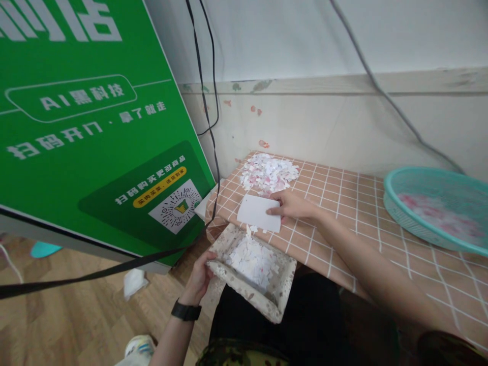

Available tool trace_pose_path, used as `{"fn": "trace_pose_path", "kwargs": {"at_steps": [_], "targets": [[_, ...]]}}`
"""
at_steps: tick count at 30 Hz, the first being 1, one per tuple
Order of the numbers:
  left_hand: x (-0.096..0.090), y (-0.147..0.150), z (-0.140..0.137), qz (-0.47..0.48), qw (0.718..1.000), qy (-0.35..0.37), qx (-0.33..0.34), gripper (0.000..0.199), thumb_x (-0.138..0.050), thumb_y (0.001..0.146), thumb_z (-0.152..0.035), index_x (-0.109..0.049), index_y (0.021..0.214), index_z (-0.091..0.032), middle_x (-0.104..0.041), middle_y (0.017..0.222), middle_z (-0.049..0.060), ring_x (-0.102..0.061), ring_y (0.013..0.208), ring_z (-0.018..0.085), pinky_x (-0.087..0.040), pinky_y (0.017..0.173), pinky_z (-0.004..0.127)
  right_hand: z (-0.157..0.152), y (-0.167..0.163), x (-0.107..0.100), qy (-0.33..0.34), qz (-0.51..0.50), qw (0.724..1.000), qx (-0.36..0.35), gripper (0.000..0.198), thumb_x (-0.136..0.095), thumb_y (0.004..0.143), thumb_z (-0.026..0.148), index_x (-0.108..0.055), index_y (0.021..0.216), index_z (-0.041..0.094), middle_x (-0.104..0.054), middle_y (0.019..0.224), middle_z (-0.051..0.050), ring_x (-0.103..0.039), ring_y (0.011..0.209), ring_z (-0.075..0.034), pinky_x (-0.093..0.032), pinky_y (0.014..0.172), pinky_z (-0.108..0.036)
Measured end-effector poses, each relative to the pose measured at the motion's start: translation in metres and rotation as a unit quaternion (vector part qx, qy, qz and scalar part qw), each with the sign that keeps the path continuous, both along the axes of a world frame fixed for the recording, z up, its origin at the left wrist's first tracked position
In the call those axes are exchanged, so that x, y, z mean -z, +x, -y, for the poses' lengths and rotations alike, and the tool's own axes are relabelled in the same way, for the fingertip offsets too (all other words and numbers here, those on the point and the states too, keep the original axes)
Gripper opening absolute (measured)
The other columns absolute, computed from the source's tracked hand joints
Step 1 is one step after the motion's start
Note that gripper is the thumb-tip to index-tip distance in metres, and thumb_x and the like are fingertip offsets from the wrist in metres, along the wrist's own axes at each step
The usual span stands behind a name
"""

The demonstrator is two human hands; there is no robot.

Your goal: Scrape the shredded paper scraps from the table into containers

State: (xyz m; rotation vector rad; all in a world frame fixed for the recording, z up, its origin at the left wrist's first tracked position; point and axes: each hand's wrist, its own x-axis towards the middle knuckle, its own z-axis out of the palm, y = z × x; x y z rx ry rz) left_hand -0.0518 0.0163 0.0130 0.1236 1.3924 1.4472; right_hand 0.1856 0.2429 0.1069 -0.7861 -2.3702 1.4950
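Observation:
My left hand grips the left rim of a patterned, shallow square tray, holding it tilted just below the table edge. Torn white paper scraps lie inside the tray. In my right hand is a white card, pinched at its right side and held low over the table near the edge. A few scraps sit between the card's lower edge and the tray. Behind the card, a pile of white and pinkish paper scraps rests on the table.
A brown checked cloth covers the table. On the right stands a turquoise plastic basket with pink and white contents. A green machine with printed signs rises at left. Dark cords hang beside it, one crossing low at left.

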Motion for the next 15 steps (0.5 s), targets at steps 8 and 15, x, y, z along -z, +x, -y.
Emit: {"fn": "trace_pose_path", "kwargs": {"at_steps": [8,15], "targets": [[0.0,0.001,0.0,-0.002,1.0,0.003,-0.01,0.009,-0.064,0.06,-0.019,-0.068,0.067,-0.014,-0.07,0.057,0.002,-0.061,0.05,0.018,-0.049,0.053,0.03,0.001,0.0,0.003,-0.017,0.015,1.0,-0.012,0.034,-0.065,0.077,0.032,-0.063,0.104,0.013,-0.069,0.086,-0.007,-0.064,0.064,-0.014,-0.052,0.047,-0.023],[-0.01,0.005,-0.002,0.006,1.0,0.015,-0.004,0.022,-0.065,0.059,-0.019,-0.072,0.078,-0.011,-0.071,0.059,0.004,-0.065,0.057,0.023,-0.046,0.052,0.03,0.021,-0.009,-0.012,0.076,0.029,0.993,-0.086,0.015,-0.065,0.076,0.027,-0.064,0.085,0.015,-0.066,0.077,-0.002,-0.06,0.065,-0.012,-0.047,0.053,-0.022]]}}
